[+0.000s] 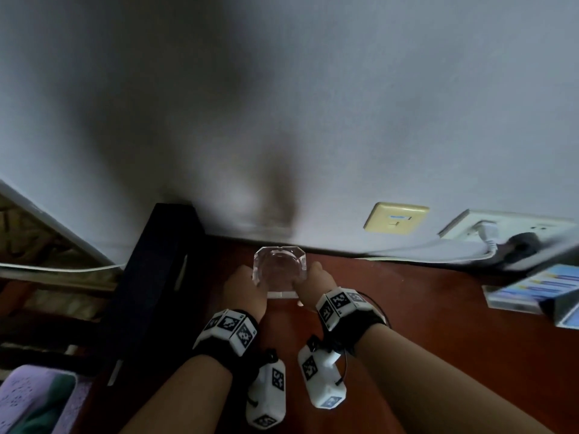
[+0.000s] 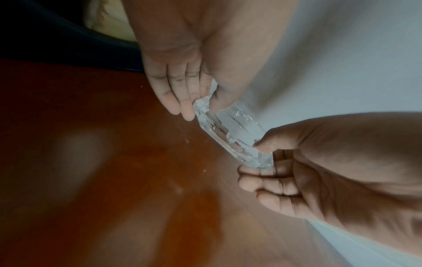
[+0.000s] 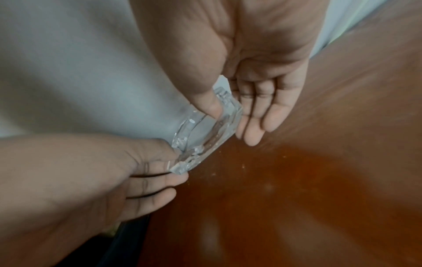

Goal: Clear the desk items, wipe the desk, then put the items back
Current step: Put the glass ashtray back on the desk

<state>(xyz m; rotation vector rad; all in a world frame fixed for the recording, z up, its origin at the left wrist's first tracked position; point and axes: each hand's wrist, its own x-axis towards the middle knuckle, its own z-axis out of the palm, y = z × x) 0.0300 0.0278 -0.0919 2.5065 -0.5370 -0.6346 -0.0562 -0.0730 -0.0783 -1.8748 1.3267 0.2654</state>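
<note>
A clear, thick glass ashtray (image 1: 279,270) is held over the reddish-brown desk (image 1: 423,314), close to the white wall. My left hand (image 1: 242,285) pinches its left edge and my right hand (image 1: 313,281) pinches its right edge. In the left wrist view my left hand (image 2: 198,103) has its thumb on the ashtray (image 2: 230,131) rim and its fingers beneath, opposite my right hand (image 2: 269,162). The right wrist view shows the same grip: right hand (image 3: 230,115) thumb inside the ashtray (image 3: 205,137) rim, with my left hand (image 3: 175,162) at the other end. The ashtray looks tilted, with its underside off the wood.
A tall black object (image 1: 156,277) stands at the desk's left edge. A yellowish wall socket (image 1: 396,218) and a white outlet with plugs and cable (image 1: 488,236) sit to the right. A blue-and-white box (image 1: 532,289) lies at the far right. Purple cloth (image 1: 34,399) shows at lower left.
</note>
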